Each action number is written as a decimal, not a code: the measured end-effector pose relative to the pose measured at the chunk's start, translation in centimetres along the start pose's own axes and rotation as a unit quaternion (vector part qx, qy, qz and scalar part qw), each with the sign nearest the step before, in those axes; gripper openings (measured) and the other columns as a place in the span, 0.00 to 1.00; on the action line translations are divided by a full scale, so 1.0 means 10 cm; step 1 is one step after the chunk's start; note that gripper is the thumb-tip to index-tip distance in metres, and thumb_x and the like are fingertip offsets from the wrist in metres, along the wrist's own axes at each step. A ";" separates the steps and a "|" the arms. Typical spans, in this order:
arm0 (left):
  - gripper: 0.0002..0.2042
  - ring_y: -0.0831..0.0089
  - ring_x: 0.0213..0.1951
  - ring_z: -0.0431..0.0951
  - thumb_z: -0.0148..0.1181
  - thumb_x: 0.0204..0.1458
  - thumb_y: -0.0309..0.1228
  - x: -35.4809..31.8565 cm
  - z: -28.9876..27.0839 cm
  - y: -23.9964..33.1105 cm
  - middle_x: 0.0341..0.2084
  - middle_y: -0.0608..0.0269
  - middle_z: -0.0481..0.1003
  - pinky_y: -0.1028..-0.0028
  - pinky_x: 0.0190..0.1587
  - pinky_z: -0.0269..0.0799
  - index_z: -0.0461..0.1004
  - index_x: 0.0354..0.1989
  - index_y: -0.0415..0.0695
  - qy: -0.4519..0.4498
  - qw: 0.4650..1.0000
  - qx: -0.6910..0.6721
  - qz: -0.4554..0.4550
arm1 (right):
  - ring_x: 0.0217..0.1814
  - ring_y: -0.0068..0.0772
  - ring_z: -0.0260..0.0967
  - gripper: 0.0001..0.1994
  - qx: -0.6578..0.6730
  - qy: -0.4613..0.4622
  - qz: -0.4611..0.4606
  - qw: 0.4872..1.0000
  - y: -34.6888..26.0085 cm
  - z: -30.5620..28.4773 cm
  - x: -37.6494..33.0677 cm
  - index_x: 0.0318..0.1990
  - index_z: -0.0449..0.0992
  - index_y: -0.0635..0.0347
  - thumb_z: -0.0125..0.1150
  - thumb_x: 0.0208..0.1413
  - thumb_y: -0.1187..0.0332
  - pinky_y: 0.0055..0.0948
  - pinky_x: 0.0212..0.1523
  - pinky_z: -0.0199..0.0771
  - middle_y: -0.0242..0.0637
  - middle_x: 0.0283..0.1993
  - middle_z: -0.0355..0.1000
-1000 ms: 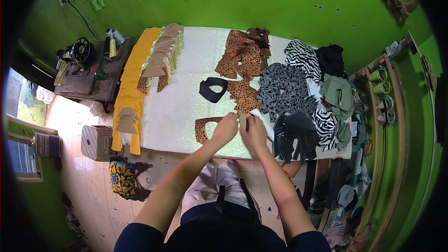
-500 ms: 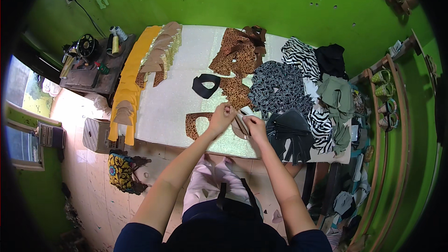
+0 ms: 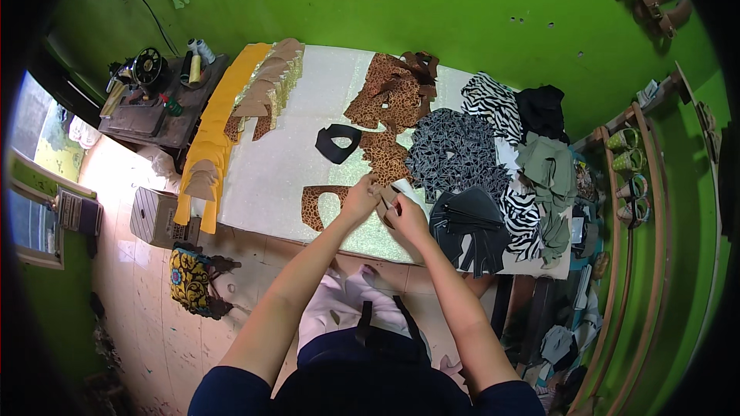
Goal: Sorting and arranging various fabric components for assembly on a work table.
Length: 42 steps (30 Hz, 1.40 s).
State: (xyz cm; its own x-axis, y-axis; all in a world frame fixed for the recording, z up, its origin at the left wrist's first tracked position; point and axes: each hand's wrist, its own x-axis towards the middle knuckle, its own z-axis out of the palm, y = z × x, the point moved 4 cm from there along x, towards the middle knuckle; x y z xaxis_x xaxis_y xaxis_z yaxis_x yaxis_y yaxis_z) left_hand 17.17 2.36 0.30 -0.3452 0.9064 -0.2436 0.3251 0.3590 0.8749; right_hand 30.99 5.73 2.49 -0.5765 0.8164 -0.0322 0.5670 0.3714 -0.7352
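My left hand (image 3: 361, 199) has its fingers pinched on the left edge of a small tan cut piece (image 3: 386, 196) above the table's near side. From the right, my right hand (image 3: 408, 216) grips the same piece with closed fingers. Beyond the right hand shows a white piece (image 3: 404, 186), partly covered. Left of my hands lies a leopard-print cutout (image 3: 314, 219) with a rounded opening. A black cutout (image 3: 331, 149) with a similar hole rests farther up, beside leopard-print pieces (image 3: 383, 156). Black pieces (image 3: 468, 216) are stacked to the right of my hands.
The cream table (image 3: 266, 177) carries yellow strips (image 3: 202, 146) at left, a dark patterned heap (image 3: 451, 150), zebra-print pieces (image 3: 487, 100) and olive pieces (image 3: 546, 162) at right. A sewing machine (image 3: 146, 69) stands far left. A wooden shoe rack (image 3: 659, 185) stands along the right wall.
My right hand has shifted slightly left and down, closer to my left hand. The tan piece between them has tilted and now shows more of its face. The view has shifted a little.
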 end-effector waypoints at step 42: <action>0.27 0.66 0.62 0.49 0.38 0.54 0.42 -0.49 0.16 -0.13 0.60 0.57 0.51 0.63 0.62 0.41 0.49 0.60 0.42 -0.090 0.809 0.522 0.255 | 0.29 0.49 0.71 0.11 -0.204 -0.024 0.079 0.975 -0.01 0.11 0.01 0.32 0.68 0.62 0.48 0.50 0.63 0.43 0.30 0.70 0.47 0.28 0.72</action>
State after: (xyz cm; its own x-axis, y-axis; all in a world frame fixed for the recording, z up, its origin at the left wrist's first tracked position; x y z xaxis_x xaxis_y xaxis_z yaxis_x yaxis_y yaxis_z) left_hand 19.81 -2.19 -0.29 0.1723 0.9798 -0.1019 0.9835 -0.1653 0.0737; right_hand 30.23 5.23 1.83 -0.4841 0.8597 -0.1632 0.8327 0.3953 -0.3878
